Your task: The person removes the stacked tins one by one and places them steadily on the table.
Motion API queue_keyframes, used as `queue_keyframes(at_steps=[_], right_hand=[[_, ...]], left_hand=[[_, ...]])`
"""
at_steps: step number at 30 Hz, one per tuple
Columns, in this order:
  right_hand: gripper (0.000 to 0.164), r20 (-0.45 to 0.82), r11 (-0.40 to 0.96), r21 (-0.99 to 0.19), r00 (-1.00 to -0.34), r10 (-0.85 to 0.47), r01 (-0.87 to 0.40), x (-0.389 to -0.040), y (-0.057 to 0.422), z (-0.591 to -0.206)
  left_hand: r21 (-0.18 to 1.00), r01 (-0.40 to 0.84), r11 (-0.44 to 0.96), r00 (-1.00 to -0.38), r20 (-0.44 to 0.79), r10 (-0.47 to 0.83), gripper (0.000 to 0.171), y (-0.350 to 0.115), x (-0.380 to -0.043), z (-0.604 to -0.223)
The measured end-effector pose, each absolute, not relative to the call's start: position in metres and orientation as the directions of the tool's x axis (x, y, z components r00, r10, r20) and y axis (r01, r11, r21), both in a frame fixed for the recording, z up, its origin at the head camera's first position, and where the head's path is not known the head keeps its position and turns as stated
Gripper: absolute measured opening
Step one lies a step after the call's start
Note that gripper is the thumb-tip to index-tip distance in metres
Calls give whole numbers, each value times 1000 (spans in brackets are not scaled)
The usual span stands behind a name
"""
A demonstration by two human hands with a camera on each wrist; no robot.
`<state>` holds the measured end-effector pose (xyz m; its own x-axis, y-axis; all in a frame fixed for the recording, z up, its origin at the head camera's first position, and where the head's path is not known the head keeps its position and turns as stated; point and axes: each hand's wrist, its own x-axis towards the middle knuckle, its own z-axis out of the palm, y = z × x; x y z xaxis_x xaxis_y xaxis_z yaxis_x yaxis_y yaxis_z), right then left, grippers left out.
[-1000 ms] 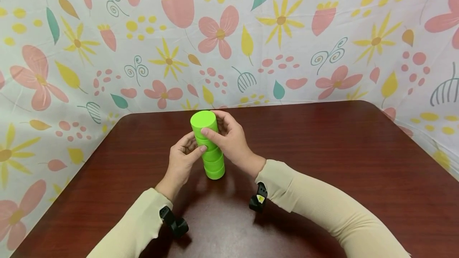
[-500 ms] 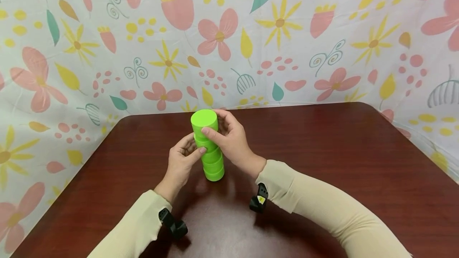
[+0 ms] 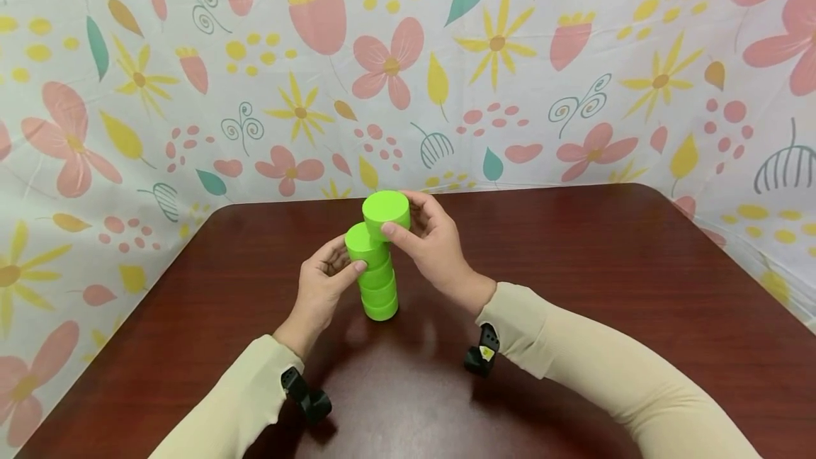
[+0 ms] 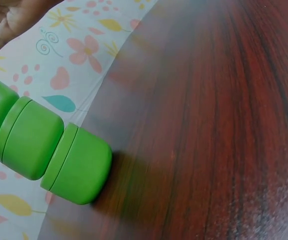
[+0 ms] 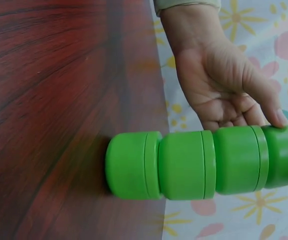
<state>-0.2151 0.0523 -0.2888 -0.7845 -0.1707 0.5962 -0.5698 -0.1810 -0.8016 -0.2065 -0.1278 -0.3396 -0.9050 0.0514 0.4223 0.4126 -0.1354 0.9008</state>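
Several green lidded jars (image 3: pixel 377 277) stand stacked in an upright column on the table, lids showing as bands in both wrist views. My left hand (image 3: pixel 321 289) holds the top jar of the column (image 3: pixel 368 243) from the left, thumb in front and fingers behind; in the right wrist view its thumb presses that jar's side (image 5: pixel 283 155). Higher up, my right hand (image 3: pixel 435 241) grips another green jar (image 3: pixel 386 215) between thumb and fingers. This jar sits off to the right of the column, partly overlapping its top in the head view.
The dark reddish-brown wooden table (image 3: pixel 574 289) has a shiny patch near the front. Behind it hangs a white cloth (image 3: pixel 408 55) with flowers and leaves. A black strap device (image 3: pixel 307 397) is on the left wrist, another (image 3: pixel 482 351) on the right.
My right hand has moved to the right with the uppermost jar, taking it off the column and exposing the lid below. The left hand has stayed in place.
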Motion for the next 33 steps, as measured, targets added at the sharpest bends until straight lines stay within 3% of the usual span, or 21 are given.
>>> queue_keyframes(at_steps=[14, 33], right_hand=[[42, 565, -172, -820, -819, -99, -546, -212, 70, -304], [44, 470, -163, -877, -876, -107, -451, -206, 85, -332]], left_hand=[[907, 401, -130, -911, 409, 44, 44, -128, -207, -341], [907, 400, -134, -913, 407, 28, 43, -127, -206, -338]])
